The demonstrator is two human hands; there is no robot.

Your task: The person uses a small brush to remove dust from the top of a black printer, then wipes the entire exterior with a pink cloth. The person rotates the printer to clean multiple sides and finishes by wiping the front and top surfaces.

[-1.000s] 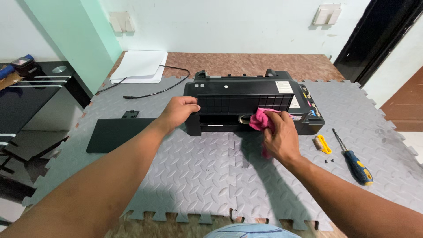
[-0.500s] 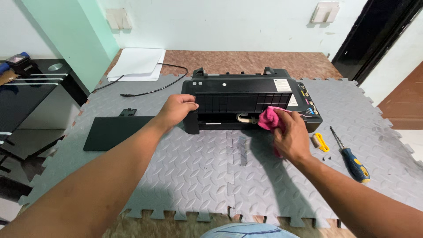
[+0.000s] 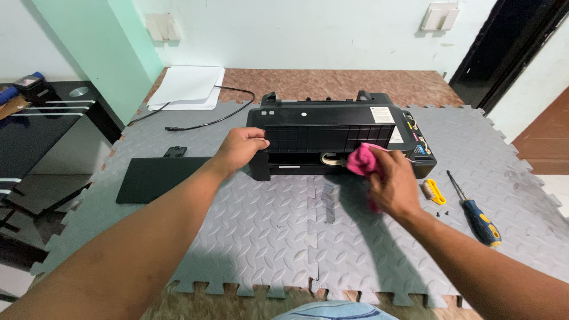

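- Black printer (image 3: 332,133) sitting on the far middle of the grey foam mat (image 3: 249,231), front opening facing near.
- Left hand (image 3: 240,149) clamped on the printer's left front corner, fingers curled over the edge, bracing it.
- Right hand (image 3: 394,184) clenched around a pink cloth (image 3: 363,160), pressed right up against the front slot, right of centre.
- Bit of white part peeking out of the slot just left of the cloth, too small to make out properly.
- Flat black panel (image 3: 155,178) lying on the mat to the left, apart from the printer.
- Small yellow brush (image 3: 434,192) just right of the right hand, near the printer's right front corner.
- Blue and yellow screwdriver (image 3: 477,210) further right on the mat, tip pointing far, with a couple of tiny dark screws (image 3: 444,213) beside it.
- Black cable (image 3: 207,118) snaking over the far left of the mat, by some white paper sheets (image 3: 186,86) on the brown floor.
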